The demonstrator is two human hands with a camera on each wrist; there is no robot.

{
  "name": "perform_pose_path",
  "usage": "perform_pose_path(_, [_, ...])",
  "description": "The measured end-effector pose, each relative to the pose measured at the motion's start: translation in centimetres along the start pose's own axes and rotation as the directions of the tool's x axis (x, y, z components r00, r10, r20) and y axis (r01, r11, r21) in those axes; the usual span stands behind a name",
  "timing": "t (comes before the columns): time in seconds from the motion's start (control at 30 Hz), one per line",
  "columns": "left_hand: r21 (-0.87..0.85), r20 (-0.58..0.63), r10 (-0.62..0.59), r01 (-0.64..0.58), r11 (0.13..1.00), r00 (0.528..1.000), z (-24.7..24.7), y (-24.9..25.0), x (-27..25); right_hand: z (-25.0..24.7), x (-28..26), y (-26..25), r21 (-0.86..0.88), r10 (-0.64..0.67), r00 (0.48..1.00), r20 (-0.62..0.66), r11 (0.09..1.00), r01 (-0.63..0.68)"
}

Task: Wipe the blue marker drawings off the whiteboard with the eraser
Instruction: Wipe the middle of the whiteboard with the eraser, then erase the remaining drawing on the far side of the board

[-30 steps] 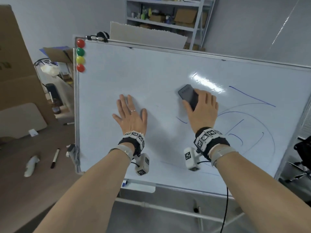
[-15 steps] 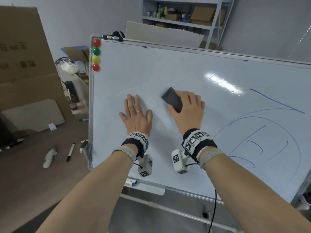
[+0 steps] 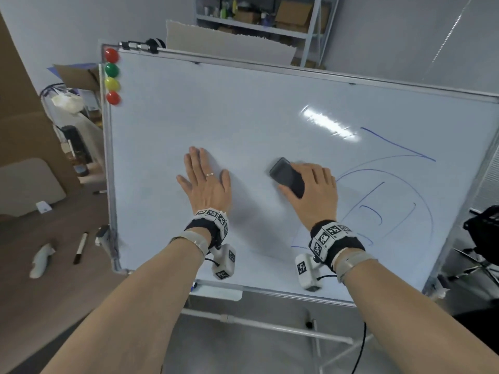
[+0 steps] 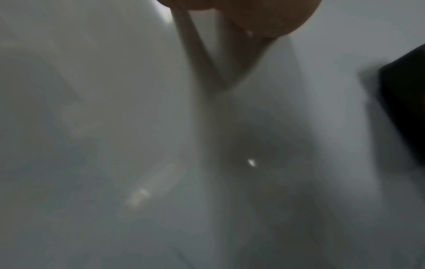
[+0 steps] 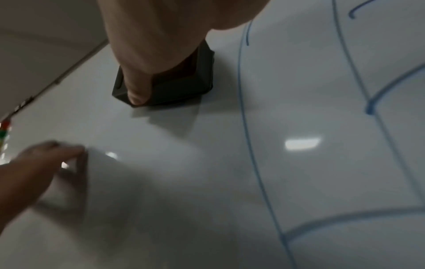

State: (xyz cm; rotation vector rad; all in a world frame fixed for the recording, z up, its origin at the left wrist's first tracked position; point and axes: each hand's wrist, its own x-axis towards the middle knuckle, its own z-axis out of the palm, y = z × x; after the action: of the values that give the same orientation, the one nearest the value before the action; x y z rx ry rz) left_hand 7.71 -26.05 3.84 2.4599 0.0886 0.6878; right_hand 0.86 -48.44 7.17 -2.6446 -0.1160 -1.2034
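Observation:
The whiteboard (image 3: 243, 117) tilts on its stand, its left half wiped white. Blue marker drawings (image 3: 391, 201) of arcs and lines cover the right part, also seen in the right wrist view as blue marker lines (image 5: 253, 145). My right hand (image 3: 310, 190) grips the dark eraser (image 3: 286, 176) and presses it to the board just left of the outer arc. The eraser (image 5: 179, 85) shows under my thumb in the right wrist view. My left hand (image 3: 205, 179) lies flat on the board, fingers straight. The left wrist view is blurred; the eraser's dark corner (image 4: 404, 112) sits at its right edge.
Four round magnets (image 3: 112, 76) line the board's top left corner. A marker tray (image 3: 216, 292) hangs under the lower edge. A black marker (image 3: 80, 248) and a white object (image 3: 40, 261) lie on the brown floor to the left. Shelves (image 3: 256, 20) stand behind; a black chair (image 3: 483, 236) at the right.
My right hand swept the eraser left across the board, then back right toward the arcs. The short blue strokes near the middle are gone. The left hand stayed flat in place.

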Motion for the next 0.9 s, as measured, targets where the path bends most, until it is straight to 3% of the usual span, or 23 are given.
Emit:
perform_pose_path(0.1, [0.019,0.014,0.002,-0.002,1.0,1.0,1.0,0.2,-1.3,1.7,-4.0,0.3,0.04,-0.154,0.975,0.162,0.988,0.15])
perform_pose_path(0.17, [0.037,0.023,0.001,-0.002,0.999,1.0,1.5,0.0,-2.1,2.2,-5.1,0.4,0.045,-0.179,0.965,0.192,0.984,0.174])
perform_pose_path(0.3, [0.041,0.043,0.008,-0.009,0.999,0.999,1.8,-0.3,-2.8,0.9,-1.8,0.7,0.01,-0.011,1.0,-0.001,1.0,0.011])
perform_pose_path(0.4, [0.058,0.04,0.0,-0.002,0.998,0.999,1.7,-0.5,-3.0,0.3,1.1,0.2,0.001,0.003,0.998,-0.057,1.0,-0.003])
perform_pose_path(0.5, [0.066,0.05,-0.036,0.032,0.997,0.998,1.6,-1.0,-3.3,1.8,-0.2,-1.5,0.059,-0.122,0.989,0.078,0.991,0.117])
perform_pose_path(0.6, [0.06,0.068,-0.032,0.028,0.998,0.997,1.4,-0.9,-3.5,3.3,-4.6,-1.6,0.079,-0.288,0.923,0.254,0.958,0.276])
perform_pose_path(0.73, [0.041,0.062,-0.013,0.011,0.999,0.998,1.4,-0.4,-3.7,1.9,-2.4,-0.5,0.045,-0.083,0.99,0.111,0.996,0.079])
perform_pose_path(0.83, [0.016,0.044,-0.02,0.019,1.0,0.999,1.8,-0.8,-4.0,0.9,0.1,-0.7,0.023,-0.049,0.999,0.015,0.999,0.048])
perform_pose_path(0.9, [0.011,0.038,-0.04,0.04,0.999,0.998,2.2,-1.3,-4.6,1.5,-1.2,-1.2,0.052,-0.044,0.999,0.013,0.998,0.044])
